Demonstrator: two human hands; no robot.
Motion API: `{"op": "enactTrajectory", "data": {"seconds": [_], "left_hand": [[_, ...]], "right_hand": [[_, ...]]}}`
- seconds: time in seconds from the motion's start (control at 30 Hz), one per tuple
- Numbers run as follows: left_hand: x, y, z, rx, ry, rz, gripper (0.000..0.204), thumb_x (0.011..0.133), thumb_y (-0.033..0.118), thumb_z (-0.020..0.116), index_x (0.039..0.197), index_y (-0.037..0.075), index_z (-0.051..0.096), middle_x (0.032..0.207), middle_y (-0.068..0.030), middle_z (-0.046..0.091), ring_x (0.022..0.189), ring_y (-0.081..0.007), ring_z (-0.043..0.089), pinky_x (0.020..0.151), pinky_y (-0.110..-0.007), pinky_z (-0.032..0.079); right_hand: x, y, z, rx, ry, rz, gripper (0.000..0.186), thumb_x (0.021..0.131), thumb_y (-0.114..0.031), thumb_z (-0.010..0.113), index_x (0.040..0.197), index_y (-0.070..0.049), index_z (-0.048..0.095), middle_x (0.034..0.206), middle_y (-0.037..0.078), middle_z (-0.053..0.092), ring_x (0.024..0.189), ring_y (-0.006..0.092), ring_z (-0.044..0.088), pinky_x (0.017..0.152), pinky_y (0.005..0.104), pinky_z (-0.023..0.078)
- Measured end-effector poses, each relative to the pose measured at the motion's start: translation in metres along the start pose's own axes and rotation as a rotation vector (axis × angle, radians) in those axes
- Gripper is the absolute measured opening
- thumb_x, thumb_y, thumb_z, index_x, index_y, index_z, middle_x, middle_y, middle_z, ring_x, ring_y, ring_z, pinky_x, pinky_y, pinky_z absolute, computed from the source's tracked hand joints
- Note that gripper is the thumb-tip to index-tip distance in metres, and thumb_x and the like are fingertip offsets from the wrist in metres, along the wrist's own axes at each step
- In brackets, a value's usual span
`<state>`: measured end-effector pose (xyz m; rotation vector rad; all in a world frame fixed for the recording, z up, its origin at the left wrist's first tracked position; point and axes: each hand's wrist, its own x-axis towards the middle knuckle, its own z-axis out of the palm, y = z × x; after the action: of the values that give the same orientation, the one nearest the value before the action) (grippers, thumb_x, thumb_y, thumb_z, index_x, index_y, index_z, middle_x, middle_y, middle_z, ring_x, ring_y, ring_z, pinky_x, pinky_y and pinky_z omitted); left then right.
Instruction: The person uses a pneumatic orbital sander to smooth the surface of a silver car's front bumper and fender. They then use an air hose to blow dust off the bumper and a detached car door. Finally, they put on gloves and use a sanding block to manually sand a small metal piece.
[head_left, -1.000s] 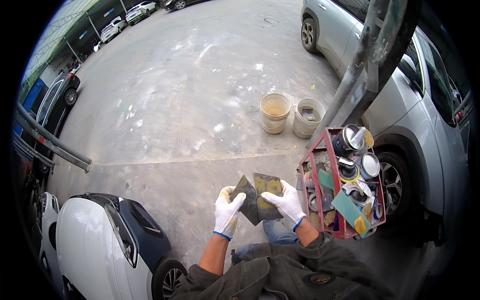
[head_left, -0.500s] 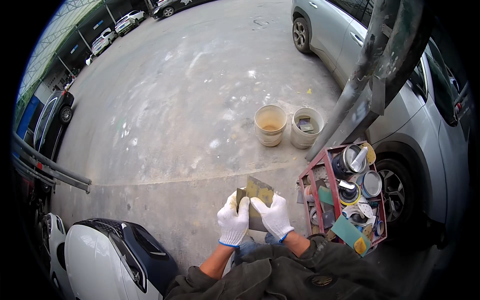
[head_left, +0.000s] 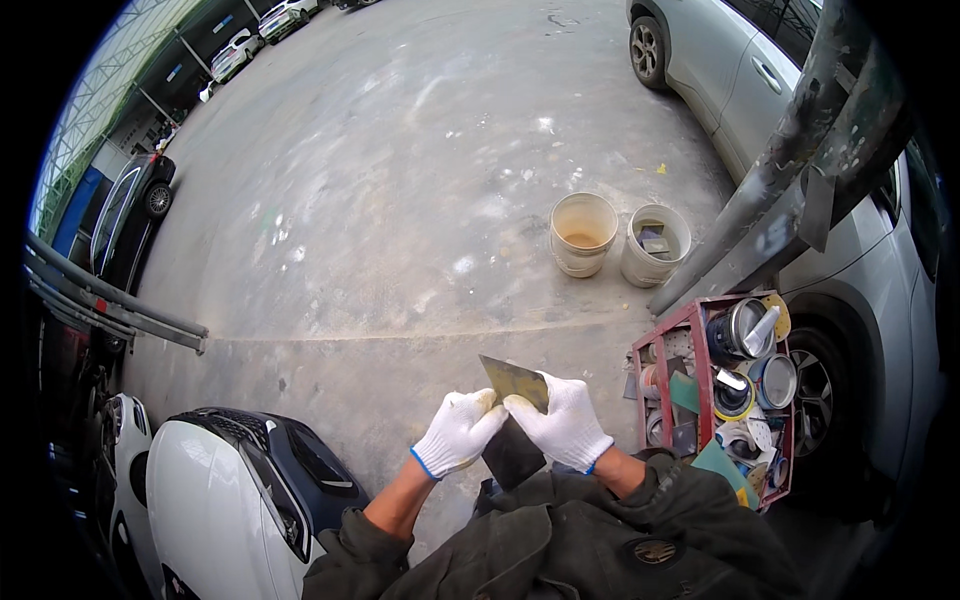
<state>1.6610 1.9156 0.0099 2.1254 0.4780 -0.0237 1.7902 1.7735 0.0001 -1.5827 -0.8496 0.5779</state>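
In front of my body, both hands wear white knit gloves with blue cuffs and meet at a thin, dark sheet of sandpaper (head_left: 516,380). Yellowish patches mark its upper part, while a blackish part hangs below my fingers. My left hand (head_left: 458,432) is closed, pinching at the sheet's left side with thumb and fingertips. On the other side, my right hand (head_left: 562,424) grips the sheet with its thumb across the front. The gloves cover the middle of the sheet, so whether it is one piece or two cannot be made out.
Right of me stands a red metal cart (head_left: 700,345) crammed with cans and loose pads. Beyond it are two white buckets (head_left: 578,262), a slanting metal post (head_left: 775,170) and a silver car (head_left: 740,90). A white car front part (head_left: 215,500) sits at lower left.
My left hand has turned and the sheet now tilts, with its dark lower part showing. The small separate-looking piece by my left fingers no longer shows. The whole view has shifted slightly.
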Motion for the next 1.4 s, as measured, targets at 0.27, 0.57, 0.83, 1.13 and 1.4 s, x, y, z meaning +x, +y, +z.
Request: {"op": "enactTrajectory", "data": {"seconds": [0.27,0.57,0.83,1.13,1.4], "left_hand": [[0.027,0.031,0.014,0.027,0.489,-0.060,0.033,0.091,0.019,0.057,0.118,0.001,0.060,0.081,-0.0232,0.068,0.076,-0.0393,0.068,0.067,-0.044,0.053],[0.017,0.013,0.017,0.151,0.400,0.025,0.030,0.090,0.016,0.056,0.115,0.000,0.060,0.077,-0.0246,0.066,0.071,-0.0398,0.068,0.063,-0.045,0.053],[0.007,0.000,0.015,0.068,0.209,0.047,0.032,0.088,0.013,0.056,0.114,-0.006,0.058,0.079,-0.0259,0.065,0.073,-0.0399,0.068,0.064,-0.042,0.052],[0.009,0.013,0.015,0.019,0.259,0.073,0.032,0.089,0.012,0.054,0.116,-0.004,0.057,0.083,-0.0258,0.066,0.078,-0.0409,0.068,0.068,-0.043,0.052],[0.012,0.002,0.022,0.124,0.122,0.044,0.031,0.089,0.013,0.053,0.114,-0.005,0.057,0.085,-0.0290,0.065,0.081,-0.0429,0.067,0.070,-0.043,0.053]], "right_hand": [[0.022,0.014,0.015,0.374,0.223,0.250,0.022,0.087,-0.012,0.069,0.105,0.002,0.069,0.089,0.007,0.073,0.080,0.0091,0.065,0.071,0.0275,0.053],[0.013,0.006,0.020,0.102,0.225,0.256,0.026,0.085,-0.019,0.066,0.102,0.000,0.069,0.088,0.020,0.071,0.081,0.0270,0.071,0.070,0.0354,0.054],[0.019,0.000,0.003,0.027,0.097,0.138,0.028,0.085,-0.019,0.068,0.102,0.002,0.068,0.085,0.022,0.070,0.079,0.0264,0.072,0.068,0.0350,0.053],[0.018,0.001,0.007,0.106,0.217,0.215,0.027,0.084,-0.021,0.066,0.099,0.002,0.069,0.087,0.021,0.071,0.082,0.0286,0.072,0.070,0.0356,0.054],[0.018,0.014,0.000,0.076,0.172,0.208,0.028,0.084,-0.021,0.065,0.099,0.002,0.069,0.086,0.021,0.070,0.082,0.0318,0.071,0.070,0.0370,0.054]]}}
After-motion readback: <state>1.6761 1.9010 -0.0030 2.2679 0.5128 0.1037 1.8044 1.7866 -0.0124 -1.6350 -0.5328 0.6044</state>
